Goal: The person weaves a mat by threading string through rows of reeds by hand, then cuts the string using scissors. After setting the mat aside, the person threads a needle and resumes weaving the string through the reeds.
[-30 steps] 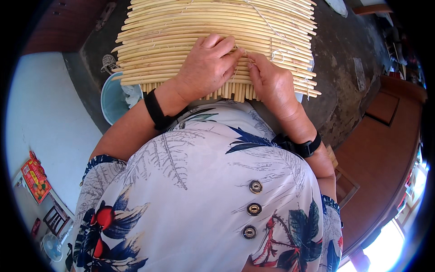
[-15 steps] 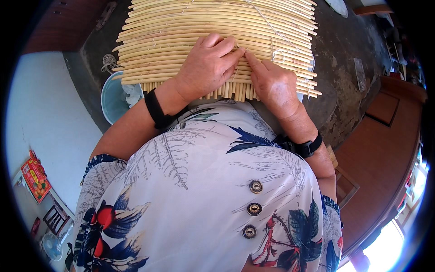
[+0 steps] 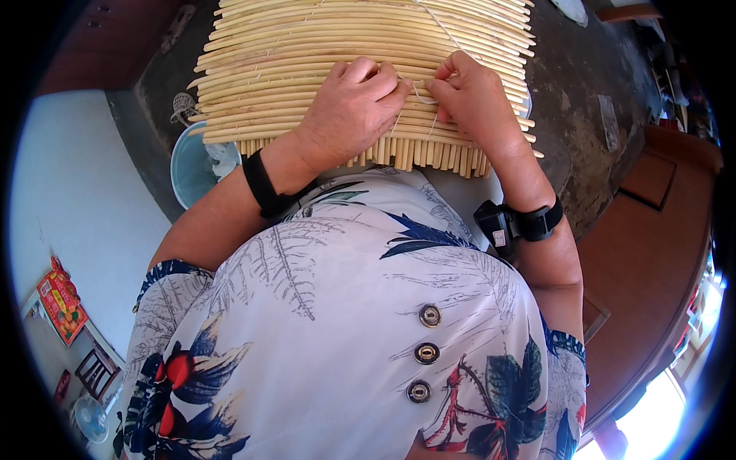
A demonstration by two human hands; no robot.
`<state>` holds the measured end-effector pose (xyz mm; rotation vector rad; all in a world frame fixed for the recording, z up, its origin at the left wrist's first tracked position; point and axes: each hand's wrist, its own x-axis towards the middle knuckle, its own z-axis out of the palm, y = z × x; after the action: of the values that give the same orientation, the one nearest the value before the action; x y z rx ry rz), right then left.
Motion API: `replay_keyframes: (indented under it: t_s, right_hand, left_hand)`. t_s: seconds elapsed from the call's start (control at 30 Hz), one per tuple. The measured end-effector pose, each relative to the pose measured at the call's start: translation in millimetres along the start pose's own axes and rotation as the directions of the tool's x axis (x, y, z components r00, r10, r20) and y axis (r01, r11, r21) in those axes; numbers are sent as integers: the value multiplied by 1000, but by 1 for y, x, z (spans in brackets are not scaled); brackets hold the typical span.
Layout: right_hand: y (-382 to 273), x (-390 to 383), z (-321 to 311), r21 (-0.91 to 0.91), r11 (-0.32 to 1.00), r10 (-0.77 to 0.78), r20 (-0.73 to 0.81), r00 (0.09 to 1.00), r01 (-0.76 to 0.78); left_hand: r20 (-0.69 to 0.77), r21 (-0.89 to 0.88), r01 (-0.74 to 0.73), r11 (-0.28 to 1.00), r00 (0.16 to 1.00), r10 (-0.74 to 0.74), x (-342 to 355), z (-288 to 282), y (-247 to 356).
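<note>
A mat of pale yellow plant stalks [image 3: 261, 57], laid side by side and stitched with white thread, lies in front of me. My left hand [image 3: 356, 111] rests on it, fingers bent, thumb and fingertips closed where a white thread [image 3: 418, 94] comes up between the stalks. From there the thread runs in a short slack curve to my right hand [image 3: 479, 103], whose thumb and forefinger pinch it just above the mat. Cut ends of shorter stalks [image 3: 402, 153] stick out in a row under the mat's near edge.
A light blue bucket [image 3: 188, 169] with white plastic in it stands left of the mat. Beyond it a shoe [image 3: 184, 107] is on the dark floor [image 3: 563, 77]. Brown wooden furniture [image 3: 648, 230] is at the right, a white wall [image 3: 77, 184] at the left.
My right hand has lifted off the near stalks and turned, moving up and slightly right, with the thread now pinched and drawn out. My left hand stays in place.
</note>
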<state>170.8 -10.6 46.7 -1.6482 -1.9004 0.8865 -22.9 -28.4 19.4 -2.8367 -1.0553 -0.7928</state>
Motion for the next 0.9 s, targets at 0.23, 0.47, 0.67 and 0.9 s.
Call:
replay_keyframes:
  t_s: [0.23, 0.47, 0.67, 0.9]
  right_hand:
    - [-6, 14, -8, -17, 985, 173, 181, 968, -173]
    - [-6, 20, -9, -37, 975, 222, 214, 951, -219]
    - [-1, 20, -5, -20, 982, 189, 189, 964, -189]
    - [0, 18, -2, -18, 984, 178, 175, 968, -177]
  left_hand:
    - [-4, -4, 2, 1000, 1000, -2, -2, 2, -1]
    - [-26, 0, -18, 1000, 1000, 18, -1, 3, -3]
    - [-27, -22, 3, 1000, 1000, -4, -1, 3, -2]
    - [-55, -120, 37, 992, 997, -44, -1, 4, -5]
